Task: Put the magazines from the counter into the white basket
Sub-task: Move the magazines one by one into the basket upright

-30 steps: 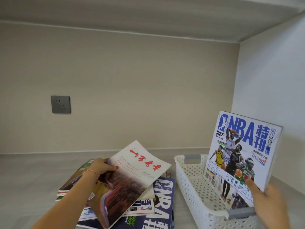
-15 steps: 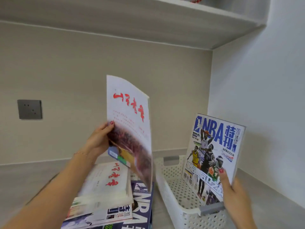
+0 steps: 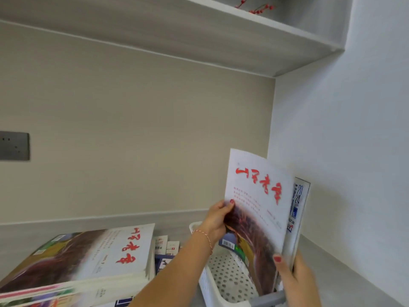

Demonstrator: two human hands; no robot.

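Note:
A white magazine with red calligraphy (image 3: 259, 196) stands upright over the white perforated basket (image 3: 223, 278) at the lower right. My left hand (image 3: 215, 220) grips its left edge. Behind it stands the NBA magazine (image 3: 297, 209), mostly hidden, only its right strip showing. My right hand (image 3: 294, 278) holds the lower edges of both magazines, thumb on the front cover. A stack of magazines (image 3: 88, 260) lies on the grey counter (image 3: 172, 220) to the left, topped by another white cover with red calligraphy.
A dark wall socket (image 3: 13, 146) sits on the back wall at left. A shelf (image 3: 199, 38) overhangs the counter, with red berry sprigs (image 3: 254, 7) on it. The white side wall (image 3: 354, 151) stands just right of the basket.
My left hand carried the red-calligraphy magazine rightward from above the stack to in front of the NBA magazine over the basket. My right thumb now clamps both. The camera view shifted right.

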